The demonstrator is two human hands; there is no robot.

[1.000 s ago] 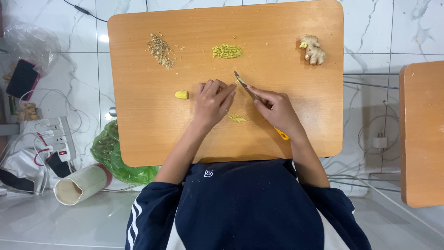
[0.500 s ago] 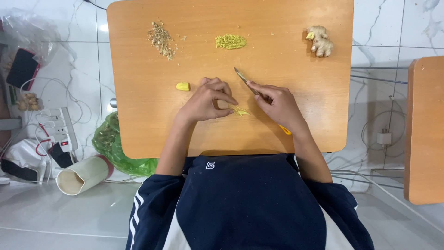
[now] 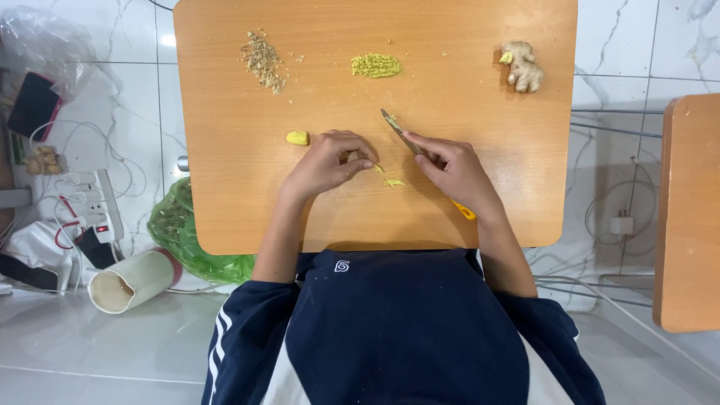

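My left hand (image 3: 328, 162) rests on the wooden table (image 3: 225, 202), fingers curled over a small piece of peeled ginger that is mostly hidden. My right hand (image 3: 452, 169) grips a knife (image 3: 399, 130) with a yellow handle (image 3: 464, 212); the blade points up and left, just right of my left fingertips. Thin yellow ginger strips (image 3: 390, 178) lie between the two hands. A small peeled yellow ginger chunk (image 3: 298, 138) sits left of my left hand.
At the far side of the table lie a pile of brown peelings (image 3: 262, 60), a mound of minced ginger (image 3: 376, 66) and a whole ginger root (image 3: 521, 66). On the floor: a green bag (image 3: 180, 232), a cup (image 3: 131, 279), a power strip (image 3: 90, 206). Another table (image 3: 686, 217) stands right.
Both hands have stayed close together at the table's middle; my left hand has shifted slightly left off the cut strips, which now lie more exposed. The knife blade holds about the same angle.
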